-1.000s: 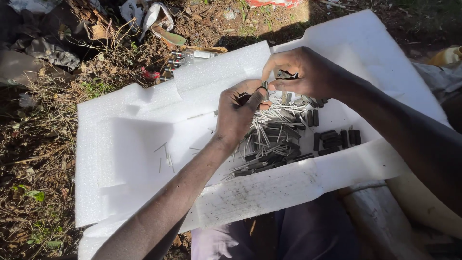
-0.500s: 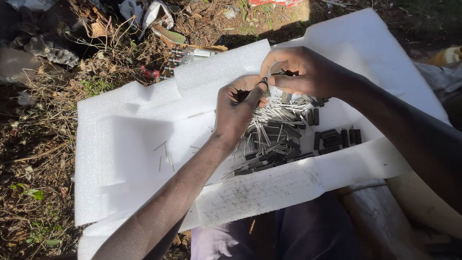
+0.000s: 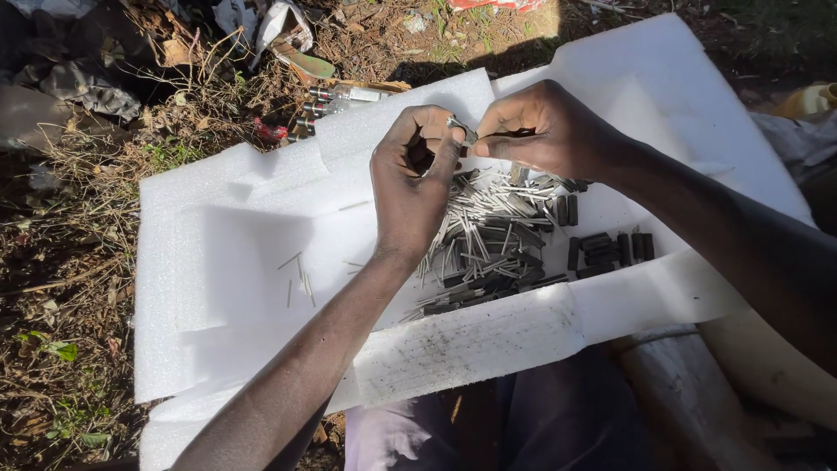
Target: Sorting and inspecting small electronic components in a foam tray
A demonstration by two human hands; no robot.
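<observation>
Two hands pinch one small metal piece above a heap of thin pins on white foam.

The left hand and right hand meet fingertip to fingertip, both pressed onto the small grey metal piece held just over the pile of silvery pins; short black sleeves lie in a row beside the pile; a few stray pins lie apart on the white foam sheet; the sheet rests across the person's lap, with dry grass and litter around it.

Two hands, one foam sheet
</observation>
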